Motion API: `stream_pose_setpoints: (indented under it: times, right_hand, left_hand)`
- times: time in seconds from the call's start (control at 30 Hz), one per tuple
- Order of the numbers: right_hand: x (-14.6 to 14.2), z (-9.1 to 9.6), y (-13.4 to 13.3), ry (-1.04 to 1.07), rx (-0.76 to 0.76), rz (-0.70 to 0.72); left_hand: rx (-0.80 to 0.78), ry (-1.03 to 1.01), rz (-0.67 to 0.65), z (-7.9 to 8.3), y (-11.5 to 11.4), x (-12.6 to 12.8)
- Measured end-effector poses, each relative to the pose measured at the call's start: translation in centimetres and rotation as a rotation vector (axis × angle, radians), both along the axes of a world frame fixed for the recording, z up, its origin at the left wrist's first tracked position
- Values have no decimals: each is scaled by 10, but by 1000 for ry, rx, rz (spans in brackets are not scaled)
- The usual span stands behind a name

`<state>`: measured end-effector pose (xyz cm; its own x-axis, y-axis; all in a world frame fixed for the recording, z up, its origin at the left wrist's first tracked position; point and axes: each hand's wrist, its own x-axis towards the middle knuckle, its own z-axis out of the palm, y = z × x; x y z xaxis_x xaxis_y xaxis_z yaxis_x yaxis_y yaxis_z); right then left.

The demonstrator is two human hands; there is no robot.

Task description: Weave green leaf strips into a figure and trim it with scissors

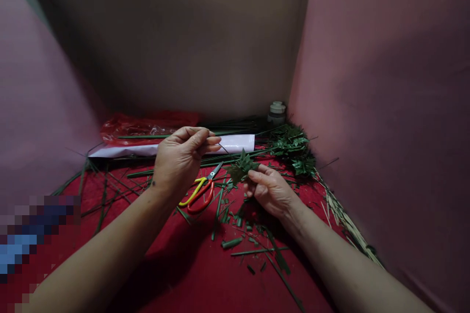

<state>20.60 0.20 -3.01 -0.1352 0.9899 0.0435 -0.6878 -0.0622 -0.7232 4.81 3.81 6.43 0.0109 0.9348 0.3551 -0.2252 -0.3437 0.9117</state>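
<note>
My left hand (183, 154) is raised over the middle of the red surface, thumb and fingers pinched on a thin dark stem (223, 148). The stem slants down to the right toward a small green leaf cluster (243, 166) with pointed tips. My right hand (270, 188) grips this cluster from its right side with thumb and fingers. Below and between the hands lie scissors (201, 193) with one yellow and one red handle, blades parted and pointing away. Whether the stem joins the cluster is hard to make out.
Green cut scraps (232, 243) and strips litter the red cloth (205, 274). Finished-looking leaf clusters (293, 146) pile at the back right, near a lidded jar (276, 111). A white sheet (238, 143) and red plastic bag (147, 124) lie along the back. Pale stalks (341, 210) line the right wall.
</note>
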Motion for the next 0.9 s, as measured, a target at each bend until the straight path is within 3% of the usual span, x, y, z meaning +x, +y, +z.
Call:
stream_pose_setpoints:
  times: [0.2, 0.4, 0.5, 0.73, 0.9]
  right_hand:
    - [1, -1, 6, 82, -124, -149]
    - [6, 2, 5, 204, -103, -19]
    - [7, 5, 4, 209, -73, -56]
    - [11, 6, 10, 214, -109, -219]
    - [13, 8, 10, 143, -42, -208]
  left_hand:
    - [-20, 34, -21, -6, 2, 1]
    - [56, 119, 46, -5, -5, 4]
    - [77, 163, 38, -6, -8, 5]
    - [139, 385, -63, -8, -14, 3]
    - [120, 580, -282, -11, -18, 1]
